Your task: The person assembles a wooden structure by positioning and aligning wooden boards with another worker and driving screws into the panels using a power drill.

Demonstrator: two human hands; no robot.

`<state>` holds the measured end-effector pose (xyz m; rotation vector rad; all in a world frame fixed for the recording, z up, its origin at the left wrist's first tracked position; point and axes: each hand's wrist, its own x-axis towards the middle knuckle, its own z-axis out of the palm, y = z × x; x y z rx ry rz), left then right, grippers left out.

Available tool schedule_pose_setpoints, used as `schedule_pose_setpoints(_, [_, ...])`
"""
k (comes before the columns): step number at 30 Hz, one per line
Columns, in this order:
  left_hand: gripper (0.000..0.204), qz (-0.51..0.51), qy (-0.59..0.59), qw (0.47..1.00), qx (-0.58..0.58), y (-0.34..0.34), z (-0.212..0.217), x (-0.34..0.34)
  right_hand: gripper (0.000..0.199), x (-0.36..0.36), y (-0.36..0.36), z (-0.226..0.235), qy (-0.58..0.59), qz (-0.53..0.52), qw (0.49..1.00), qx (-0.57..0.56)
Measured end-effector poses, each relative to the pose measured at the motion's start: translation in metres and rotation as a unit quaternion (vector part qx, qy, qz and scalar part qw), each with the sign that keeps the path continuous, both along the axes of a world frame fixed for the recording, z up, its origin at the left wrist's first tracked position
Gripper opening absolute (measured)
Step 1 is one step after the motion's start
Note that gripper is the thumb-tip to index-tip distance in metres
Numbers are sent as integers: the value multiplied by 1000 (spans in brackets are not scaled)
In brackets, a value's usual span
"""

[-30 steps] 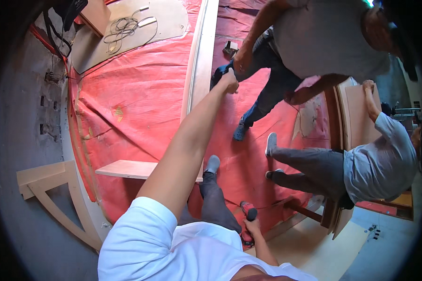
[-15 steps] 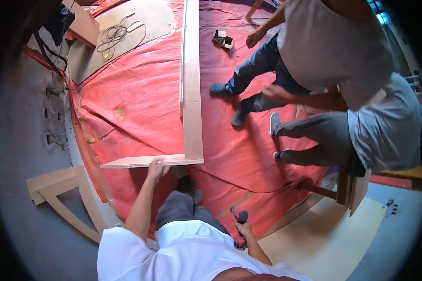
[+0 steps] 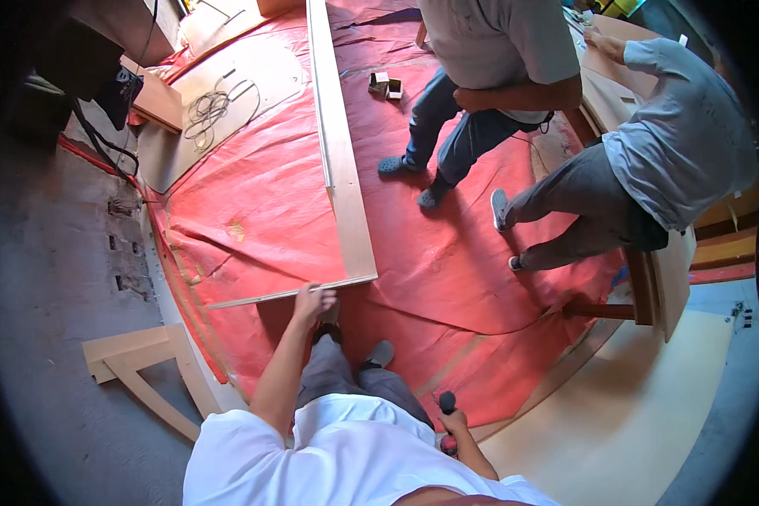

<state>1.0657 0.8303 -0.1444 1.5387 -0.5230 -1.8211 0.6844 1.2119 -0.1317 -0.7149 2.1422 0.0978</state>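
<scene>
My left hand (image 3: 314,302) is closed over the near edge of a short wooden end board (image 3: 266,297). This board joins a long pale wooden plank (image 3: 343,160) at a corner, and the plank runs away toward the far side. Low beside my right leg, my right hand (image 3: 454,421) grips a red and black hand-held power tool (image 3: 448,401); its working end is hard to make out. The corner of the frame lies just to the right of my left hand.
Red sheeting (image 3: 447,337) covers the floor. Two people stand at the right, one by a wooden workpiece (image 3: 670,278). A triangular wooden frame (image 3: 139,354) leans at the left. A coiled cable (image 3: 209,114) lies on a board; small boxes (image 3: 386,86) sit farther off.
The end board has tipped so less of its face shows, my left hand still on it. The view has shifted. One person at the right has turned and reaches to the workpiece.
</scene>
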Motion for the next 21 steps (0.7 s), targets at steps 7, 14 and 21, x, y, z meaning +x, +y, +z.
schedule_pose_setpoints(7, [15, -152, 31, 988, -24, -45, 37, -59, 40, 23, 66, 3, 72, -12, 997, -5])
schedule_pose_setpoints(14, [18, -225, -90, 970, -9, 1, 10, 12, 27, 73, 47, 13, -33, -222, 971, 78])
schedule_pose_setpoints(21, [17, -215, -154, 958, 110, 5, -48, 134, 24, 119, -52, 22, -25, -222, 973, 53])
